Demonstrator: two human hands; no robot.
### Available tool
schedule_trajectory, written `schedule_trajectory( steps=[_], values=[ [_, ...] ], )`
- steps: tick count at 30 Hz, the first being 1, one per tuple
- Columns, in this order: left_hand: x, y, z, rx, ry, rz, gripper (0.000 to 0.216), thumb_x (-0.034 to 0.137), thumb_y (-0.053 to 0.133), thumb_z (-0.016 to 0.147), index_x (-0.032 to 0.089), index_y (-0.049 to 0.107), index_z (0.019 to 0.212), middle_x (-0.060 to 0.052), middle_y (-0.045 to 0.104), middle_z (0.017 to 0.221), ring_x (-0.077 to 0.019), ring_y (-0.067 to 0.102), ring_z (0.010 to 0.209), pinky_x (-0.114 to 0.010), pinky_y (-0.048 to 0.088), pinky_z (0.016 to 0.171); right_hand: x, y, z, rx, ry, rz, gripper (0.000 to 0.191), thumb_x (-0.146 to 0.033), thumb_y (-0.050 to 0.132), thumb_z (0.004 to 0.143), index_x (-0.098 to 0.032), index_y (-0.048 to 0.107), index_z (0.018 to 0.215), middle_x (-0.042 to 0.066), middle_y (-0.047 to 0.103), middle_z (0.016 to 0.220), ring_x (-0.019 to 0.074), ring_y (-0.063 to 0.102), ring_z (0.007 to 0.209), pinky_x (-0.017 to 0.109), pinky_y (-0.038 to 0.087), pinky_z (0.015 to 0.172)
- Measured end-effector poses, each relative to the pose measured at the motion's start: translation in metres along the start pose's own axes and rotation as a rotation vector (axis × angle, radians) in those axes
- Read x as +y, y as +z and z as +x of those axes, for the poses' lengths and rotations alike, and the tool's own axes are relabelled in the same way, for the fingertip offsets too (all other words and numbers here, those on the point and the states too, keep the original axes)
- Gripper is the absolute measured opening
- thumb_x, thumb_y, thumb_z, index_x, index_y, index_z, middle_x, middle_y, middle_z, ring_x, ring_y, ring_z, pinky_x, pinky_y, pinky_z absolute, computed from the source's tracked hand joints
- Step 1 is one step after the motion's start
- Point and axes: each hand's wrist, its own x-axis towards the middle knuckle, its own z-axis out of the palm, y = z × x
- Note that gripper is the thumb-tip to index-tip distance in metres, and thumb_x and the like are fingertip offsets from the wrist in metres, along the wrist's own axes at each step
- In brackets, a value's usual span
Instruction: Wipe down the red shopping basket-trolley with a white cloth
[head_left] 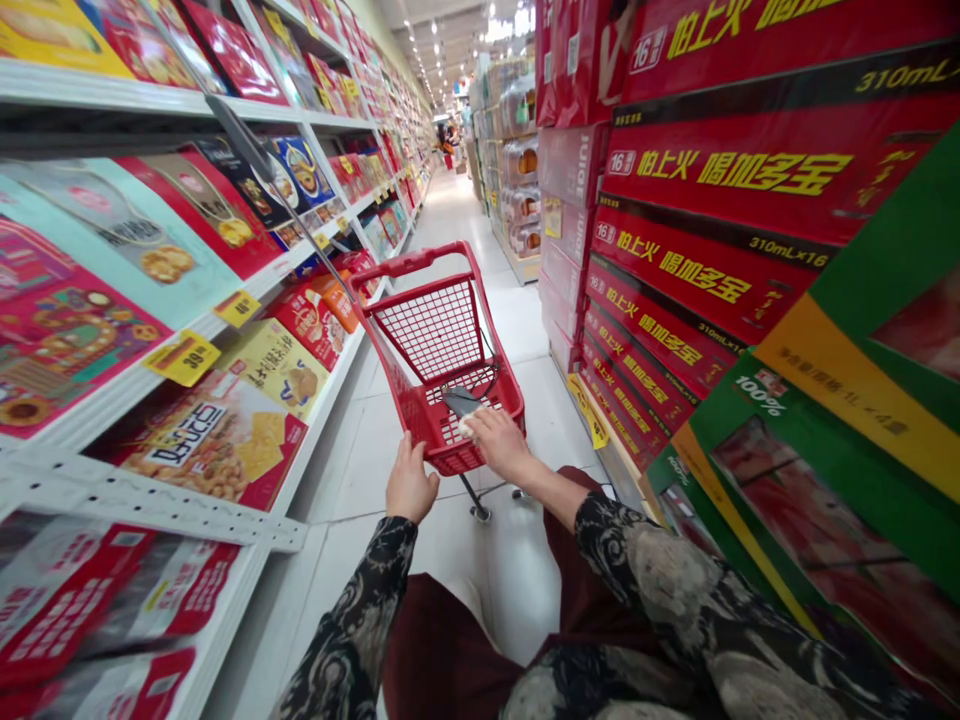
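A red shopping cart [442, 330] with a grid basket stands in front of me. My left hand [412, 482] is at its near left corner, fingers curled against the rim. Over the near right part of the basket, my right hand [495, 440] is closed around something with a white part at the fingers. From there a flat, grey, pointed piece [460, 401] extends into the basket; its exact kind is unclear. A thin dark cord lies at the basket's right side.
Shelves on the left hold boxed and bagged snacks [210, 430] behind yellow price tags [184, 358]. Stacked red drink cartons [675, 270] and green juice cartons [810, 480] line the right. Between them the tiled aisle [450, 210] runs forward. A thin rod [300, 225] slants from the upper left toward the cart.
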Motion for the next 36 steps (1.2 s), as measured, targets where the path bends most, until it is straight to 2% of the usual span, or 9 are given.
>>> schedule_trajectory(
  steps=[3,5,9,14,18,23,26,32,36],
  values=[
    [0.002,0.006,0.0,0.042,-0.007,-0.033,0.056,0.011,0.053,0.067,0.006,0.045,0.122,-0.022,0.028,0.144,-0.0285,0.027,0.134,-0.04,0.031,0.109,0.022,-0.018,-0.002,0.056,0.093,-0.011,0.03,-0.015,0.043,0.086,-0.016,0.055,0.113,0.011,0.056,0.115,0.0225,0.043,0.115,0.04,0.034,0.098],
    [0.004,0.01,0.001,0.066,-0.024,-0.058,0.058,0.012,0.054,0.067,0.004,0.043,0.124,-0.024,0.026,0.144,-0.0306,0.024,0.135,-0.043,0.03,0.109,0.02,-0.019,-0.004,0.067,0.111,-0.011,0.032,-0.013,0.042,0.085,-0.014,0.055,0.115,0.012,0.055,0.119,0.0226,0.041,0.118,0.04,0.031,0.101],
    [0.005,0.013,0.003,0.083,-0.024,-0.119,0.068,0.015,0.055,0.067,0.001,0.034,0.13,-0.027,0.027,0.142,-0.0325,0.023,0.135,-0.046,0.029,0.108,-0.018,0.007,-0.004,0.007,0.025,0.002,0.042,-0.014,0.046,0.083,-0.013,0.048,0.124,0.013,0.046,0.132,0.0246,0.03,0.129,0.042,0.027,0.106],
    [0.005,0.005,-0.009,0.108,-0.022,-0.106,0.073,0.013,0.053,0.068,0.009,0.025,0.136,-0.021,0.029,0.143,-0.029,0.022,0.136,-0.049,0.03,0.106,-0.054,0.029,-0.002,-0.085,-0.091,-0.016,0.044,-0.018,0.047,0.085,-0.023,0.044,0.129,0.01,0.039,0.14,0.0254,0.026,0.133,0.043,0.026,0.107],
    [0.012,0.001,-0.023,0.043,-0.01,-0.003,0.07,0.013,0.049,0.072,0.009,0.024,0.136,-0.021,0.023,0.146,-0.0286,0.02,0.137,-0.049,0.029,0.105,-0.027,0.013,-0.007,-0.128,-0.096,-0.04,0.039,-0.014,0.043,0.086,-0.021,0.049,0.124,0.011,0.041,0.138,0.0264,0.031,0.13,0.05,0.026,0.105],
    [0.028,0.007,-0.028,0.027,0.003,0.053,0.069,0.017,0.049,0.074,0.009,0.023,0.137,-0.021,0.023,0.147,-0.0293,0.018,0.137,-0.053,0.026,0.105,0.017,-0.015,-0.017,-0.006,0.117,-0.056,0.047,-0.011,0.049,0.079,-0.016,0.049,0.126,0.015,0.035,0.141,0.0259,0.023,0.134,0.049,0.02,0.107],
    [0.036,0.011,-0.027,0.04,-0.021,0.065,0.068,0.02,0.048,0.076,0.006,0.023,0.137,-0.022,0.023,0.146,-0.03,0.018,0.137,-0.054,0.026,0.105,0.01,-0.015,-0.019,0.017,0.123,-0.048,0.049,-0.011,0.05,0.078,-0.015,0.048,0.127,0.015,0.034,0.142,0.0266,0.02,0.135,0.047,0.02,0.107],
    [0.037,0.009,-0.03,0.03,-0.017,0.086,0.068,0.021,0.048,0.076,0.005,0.023,0.137,-0.022,0.024,0.146,-0.0284,0.018,0.137,-0.054,0.024,0.106,-0.035,0.014,-0.014,-0.104,-0.085,-0.007,0.041,-0.022,0.049,0.085,-0.022,0.048,0.126,0.01,0.037,0.142,0.0248,0.021,0.134,0.049,0.022,0.106],
    [0.029,0.006,-0.037,0.003,-0.006,0.144,0.067,0.019,0.049,0.075,0.008,0.025,0.137,-0.02,0.023,0.147,-0.0284,0.02,0.137,-0.055,0.023,0.106,-0.018,0.007,-0.016,-0.108,-0.064,-0.025,0.038,-0.017,0.049,0.085,-0.024,0.051,0.123,0.009,0.038,0.141,0.0239,0.026,0.133,0.051,0.02,0.106]
  ],
)
